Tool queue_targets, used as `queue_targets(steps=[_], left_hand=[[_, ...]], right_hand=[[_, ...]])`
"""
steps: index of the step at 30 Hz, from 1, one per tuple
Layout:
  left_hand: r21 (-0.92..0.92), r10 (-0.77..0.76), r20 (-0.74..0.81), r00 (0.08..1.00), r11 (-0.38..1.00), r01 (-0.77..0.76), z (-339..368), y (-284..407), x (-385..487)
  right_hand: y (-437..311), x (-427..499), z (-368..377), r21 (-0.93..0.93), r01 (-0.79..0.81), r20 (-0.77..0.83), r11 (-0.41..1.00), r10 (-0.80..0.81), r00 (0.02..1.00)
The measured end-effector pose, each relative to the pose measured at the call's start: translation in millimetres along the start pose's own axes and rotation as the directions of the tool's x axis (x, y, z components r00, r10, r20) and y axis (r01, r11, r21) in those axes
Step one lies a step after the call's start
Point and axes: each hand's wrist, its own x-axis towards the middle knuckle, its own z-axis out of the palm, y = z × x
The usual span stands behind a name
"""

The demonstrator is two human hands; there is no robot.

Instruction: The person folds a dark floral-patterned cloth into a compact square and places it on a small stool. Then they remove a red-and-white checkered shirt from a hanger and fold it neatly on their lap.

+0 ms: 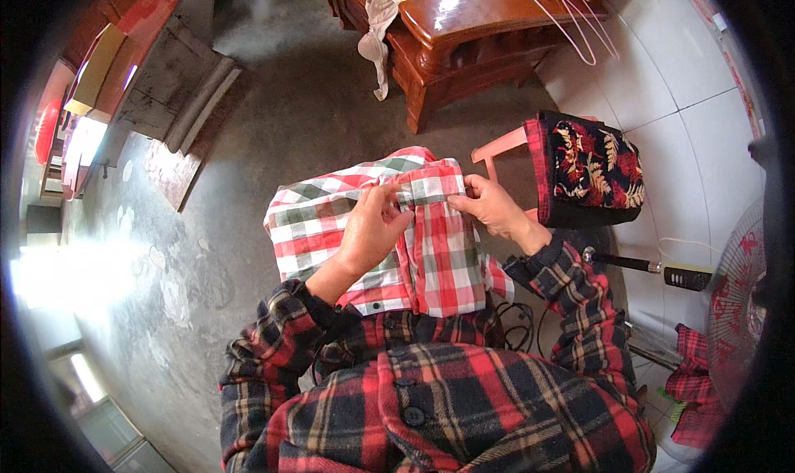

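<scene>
A red, white and green checked shirt lies partly folded across my lap, with a dark button showing near its lower edge. My left hand rests on the middle of the shirt, its fingertips touching the cloth beside a folded strip. At the strip's upper right corner, my right hand pinches the edge of the cloth between thumb and fingers. Part of the shirt hangs down at the right, below my right hand.
A stool with a pink frame bears dark floral cloth at right. Beyond stands a wooden bench with a pale bra and wire hangers. A fan is at far right, black cables below my right hand.
</scene>
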Motion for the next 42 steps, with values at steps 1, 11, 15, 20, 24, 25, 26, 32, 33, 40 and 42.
queue_targets(steps=[1, 11, 15, 20, 24, 25, 26, 32, 33, 40, 42], left_hand=[[-0.003, -0.042, 0.027, 0.999, 0.999, 0.042, 1, 0, -3], [-0.136, -0.422, 0.343, 0.839, 0.862, 0.489, 4, 15, -1], [-0.117, -0.290, 0.344, 0.893, 0.930, 0.348, 13, 25, -3], [-0.389, -0.229, 0.430, 0.873, 0.826, 0.408, 14, 33, -4], [-0.656, -0.099, 0.459, 0.883, 0.632, 0.412, 4, 41, -9], [-0.679, -0.090, 0.460, 0.883, 0.606, 0.415, 2, 44, -10], [-0.707, -0.094, 0.447, 0.890, 0.573, 0.415, 2, 47, -11], [-0.686, -0.168, 0.357, 0.919, 0.620, 0.380, -10, 64, -17], [-0.674, -0.156, 0.335, 0.929, 0.649, 0.352, -12, 66, -20], [-0.022, 0.283, 0.067, 0.957, 0.959, -0.282, -19, 67, -28], [0.033, 0.212, 0.114, 0.971, 0.976, -0.217, -23, 65, -29]], right_hand=[[0, 0, -1, 0.044, 0.002, 0.002, 0.999, -0.002, 1.000], [-11, -10, 6, 0.222, 0.039, -0.040, 0.974, -0.031, 0.999], [-18, -16, 4, 0.192, 0.045, 0.007, 0.980, -0.048, 0.999], [-32, -36, 3, 0.293, 0.021, 0.031, 0.956, -0.031, 0.999], [-46, -55, 7, 0.561, -0.029, 0.135, 0.827, -0.057, 0.989], [-49, -59, 9, 0.557, 0.008, 0.135, 0.830, -0.100, 0.986], [-52, -63, 10, 0.547, 0.021, 0.131, 0.837, -0.110, 0.985], [-66, -76, 26, 0.487, 0.237, -0.082, 0.840, -0.226, 0.971], [-68, -77, 29, 0.459, 0.273, -0.131, 0.845, -0.239, 0.962], [-80, -94, 32, 0.020, 0.316, 0.117, 0.948, -0.317, 0.941], [-81, -98, 34, -0.161, 0.333, 0.079, 0.929, -0.324, 0.943]])
